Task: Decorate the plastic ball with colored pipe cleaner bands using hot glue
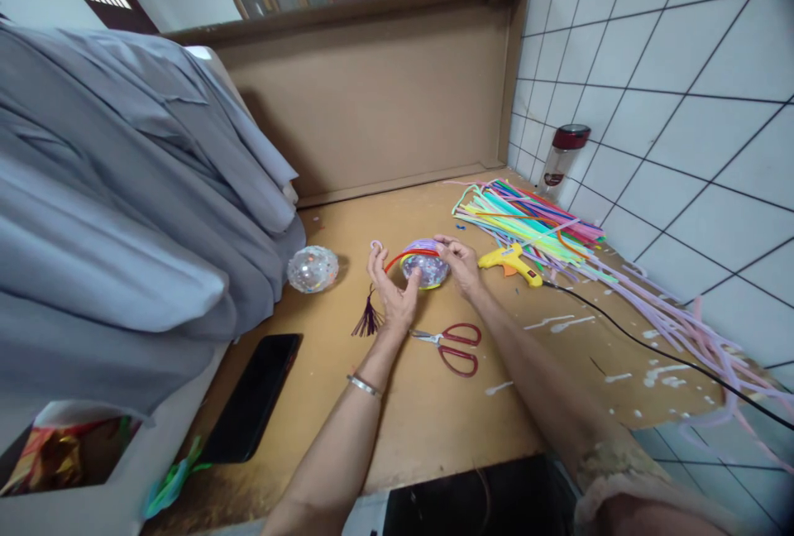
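A clear ball with purple, red and yellow strips around it (pixel 427 270) is held between both hands above the wooden table. My left hand (pixel 395 292) has its thumb on the ball's near side, and a red strip runs from the ball to its raised fingers. A pale curled end shows at those fingertips. My right hand (pixel 459 263) pinches the strips at the ball's upper right. A dark tassel (pixel 368 318) hangs just left of my left hand. Red-handled scissors (pixel 456 347) lie in front of the hands.
Another clear ball (pixel 313 269) sits at left, with a black phone (pixel 255 395) nearer. A yellow glue gun (pixel 512 265) with a black cord lies right, before a pile of coloured strips (pixel 533 222). A red-lidded bottle (pixel 563 157) stands by the tiled wall; cardboard (pixel 385 98) stands behind.
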A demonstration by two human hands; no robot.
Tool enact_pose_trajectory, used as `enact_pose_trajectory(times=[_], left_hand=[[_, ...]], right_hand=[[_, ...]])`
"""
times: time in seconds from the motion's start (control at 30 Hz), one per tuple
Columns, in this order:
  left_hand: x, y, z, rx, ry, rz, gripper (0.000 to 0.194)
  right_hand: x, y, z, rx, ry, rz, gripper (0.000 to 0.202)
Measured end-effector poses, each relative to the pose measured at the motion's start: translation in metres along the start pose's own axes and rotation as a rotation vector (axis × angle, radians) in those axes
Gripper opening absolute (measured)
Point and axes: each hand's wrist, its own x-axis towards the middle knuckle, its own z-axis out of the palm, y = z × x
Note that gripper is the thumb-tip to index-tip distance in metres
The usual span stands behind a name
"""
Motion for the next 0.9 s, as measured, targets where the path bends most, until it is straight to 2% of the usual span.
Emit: enact_pose_trajectory(times=[0.1,0.17,0.27,0.33,0.47,0.6,0.77,0.83,0.9], left_hand=[[0.001,-0.005,0.0,0.132,0.013,0.005,0.077],[0.003,-0.013,-0.003,0.21,0.022,0.003,0.077],[0.004,-0.026,-0.007,0.274,0.006,0.047,0.068],[0.005,-0.03,-0.009,0.301,-0.045,0.09,0.059],[0.005,-0.03,-0.011,0.351,-0.093,0.199,0.041],[0.004,-0.025,-0.01,0.354,-0.015,0.228,0.031],[0.004,-0.022,-0.01,0.267,0.07,0.242,0.029],[0.003,-0.02,-0.01,0.246,0.058,0.221,0.032],[-0.001,-0.015,-0.01,0.222,-0.005,0.205,0.035]], right_hand=[[0.002,-0.002,-0.001,0.121,0.058,0.04,0.052],[0.004,-0.006,-0.003,0.219,0.085,0.068,0.049],[0.008,-0.011,-0.009,0.355,0.102,0.125,0.038],[0.011,-0.014,-0.013,0.417,0.126,0.165,0.034],[0.011,-0.018,-0.019,0.457,0.17,0.21,0.034],[0.0,-0.029,-0.027,0.398,0.076,0.199,0.049],[-0.029,-0.05,-0.045,0.17,-0.181,0.199,0.06],[-0.042,-0.055,-0.053,0.03,-0.246,0.197,0.061],[-0.054,-0.056,-0.057,-0.116,-0.248,0.16,0.062]])
